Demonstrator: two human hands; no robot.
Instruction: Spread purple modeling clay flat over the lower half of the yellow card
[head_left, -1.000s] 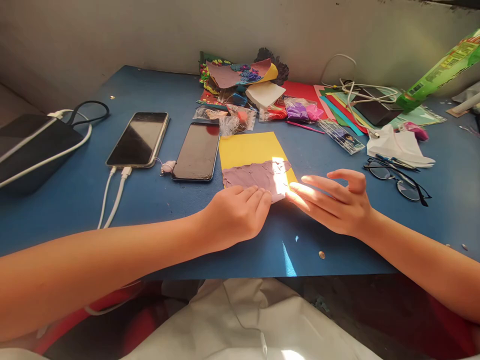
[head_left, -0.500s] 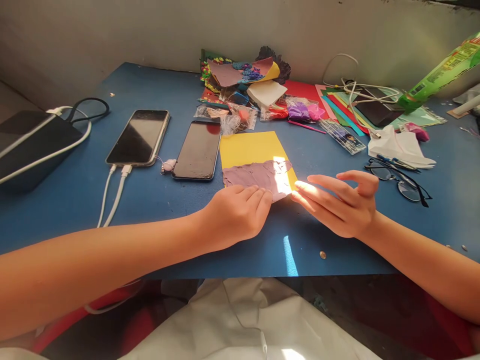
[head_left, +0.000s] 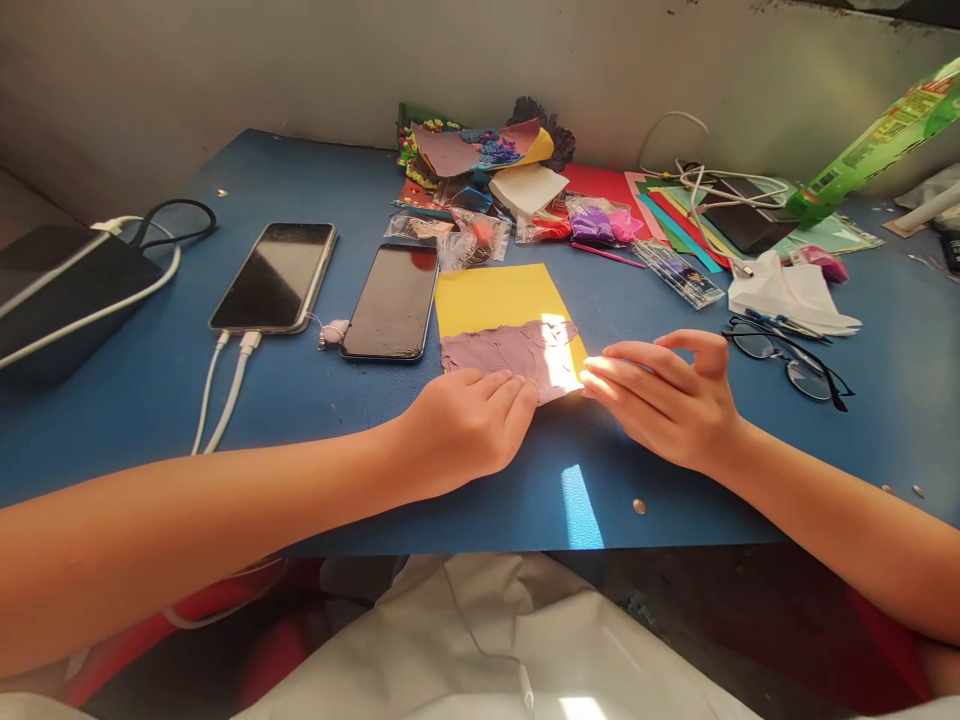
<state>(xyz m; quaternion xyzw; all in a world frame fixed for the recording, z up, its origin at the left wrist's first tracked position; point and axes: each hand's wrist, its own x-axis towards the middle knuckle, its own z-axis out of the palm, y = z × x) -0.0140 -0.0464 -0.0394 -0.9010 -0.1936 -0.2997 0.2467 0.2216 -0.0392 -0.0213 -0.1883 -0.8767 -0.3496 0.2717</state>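
Note:
A yellow card lies in front of me, its near half covered by a rough, wrinkled layer of mauve clay. My left hand is closed over the card's near edge, fingers together on the clay; its thumb is hidden. At the near right corner, my right hand touches the card with its fingertips, the fingers stretched out and partly spread. Bright sunlight falls on the clay beside the right fingertips.
Two phones, one black and one with charging cables, lie left. Behind are clay packets, decorated cards and coloured paper. Eyeglasses, white paper and a green packet stand or lie right.
The view has shifted slightly, moving everything a little left in the picture. The right hand's raised finger and grip position have changed only slightly; both hands stay at the card.

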